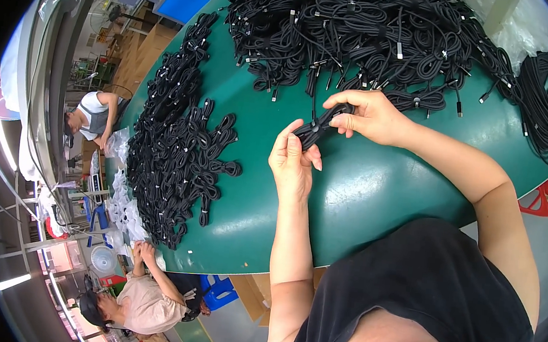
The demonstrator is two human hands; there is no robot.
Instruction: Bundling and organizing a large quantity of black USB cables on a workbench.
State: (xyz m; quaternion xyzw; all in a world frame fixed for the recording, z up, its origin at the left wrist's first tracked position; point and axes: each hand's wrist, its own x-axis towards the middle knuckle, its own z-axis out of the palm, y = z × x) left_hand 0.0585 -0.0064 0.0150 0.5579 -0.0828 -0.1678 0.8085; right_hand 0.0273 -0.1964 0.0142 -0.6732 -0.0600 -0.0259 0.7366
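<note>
Above the green table, a folded bundle of black cable (315, 131) is held between my two hands. My left hand (294, 156) pinches its lower left end between thumb and fingers. At the upper right end, my right hand (368, 117) grips the bundle with its thumb and bent fingers. One strand runs from the bundle up toward the large heap of black cables (366, 31) with silver connector ends, just beyond my hands. Part of the bundle is hidden by my fingers.
Left on the green table (248, 201) lies a pile of coiled, tied cables (173, 155). Long cables (545, 98) hang near the right edge. Two people work along the far left side, near clear plastic bags (126, 209). A red stool (544, 199) stands at right.
</note>
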